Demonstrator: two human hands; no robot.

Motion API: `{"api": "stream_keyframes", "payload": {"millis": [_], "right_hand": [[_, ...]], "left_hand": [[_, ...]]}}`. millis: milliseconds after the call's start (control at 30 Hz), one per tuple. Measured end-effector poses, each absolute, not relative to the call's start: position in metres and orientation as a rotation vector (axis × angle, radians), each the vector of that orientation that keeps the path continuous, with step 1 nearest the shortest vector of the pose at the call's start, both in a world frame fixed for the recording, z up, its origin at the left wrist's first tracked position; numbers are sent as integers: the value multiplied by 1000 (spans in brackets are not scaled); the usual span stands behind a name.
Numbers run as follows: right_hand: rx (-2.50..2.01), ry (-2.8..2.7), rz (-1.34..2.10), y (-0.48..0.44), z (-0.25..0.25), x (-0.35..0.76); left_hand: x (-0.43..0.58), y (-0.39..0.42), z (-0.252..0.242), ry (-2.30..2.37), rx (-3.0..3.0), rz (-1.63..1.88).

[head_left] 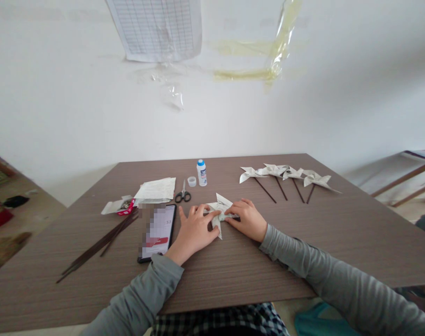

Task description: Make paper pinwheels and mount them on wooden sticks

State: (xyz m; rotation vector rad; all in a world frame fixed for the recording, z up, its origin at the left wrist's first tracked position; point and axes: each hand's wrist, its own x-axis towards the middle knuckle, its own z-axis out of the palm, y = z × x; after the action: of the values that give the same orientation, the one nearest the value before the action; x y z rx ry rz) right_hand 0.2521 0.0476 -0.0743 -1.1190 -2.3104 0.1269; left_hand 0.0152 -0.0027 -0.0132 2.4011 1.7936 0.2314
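Observation:
A white paper pinwheel [222,203] without a stick lies on the table in front of me, its pointed blades sticking out between my hands. My left hand [197,228] holds it from the left, with the thumb and index finger at its middle and the other fingers bent over the left blade. From the right, my right hand [247,218] pinches the paper near the centre, its fingers curled. What lies under the fingertips is partly hidden. Left of my left hand is a phone [159,233] with a lit, partly blurred screen.
Behind are scissors [183,195], a small cup [191,181] and a blue-capped bottle [201,173]. Paper sheets [156,190], a small red box [127,206] and dark sticks [96,246] lie left. Several finished pinwheels [275,170] on sticks rest at the back right, before the wall.

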Motion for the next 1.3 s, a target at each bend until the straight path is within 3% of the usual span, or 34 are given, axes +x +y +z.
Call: {"api": "stream_keyframes", "payload": {"millis": [1300], "right_hand": [[-1020,-2246,228,54,-63,263]], "left_hand": [[0,-4,-10,1675,2355,310]]}}
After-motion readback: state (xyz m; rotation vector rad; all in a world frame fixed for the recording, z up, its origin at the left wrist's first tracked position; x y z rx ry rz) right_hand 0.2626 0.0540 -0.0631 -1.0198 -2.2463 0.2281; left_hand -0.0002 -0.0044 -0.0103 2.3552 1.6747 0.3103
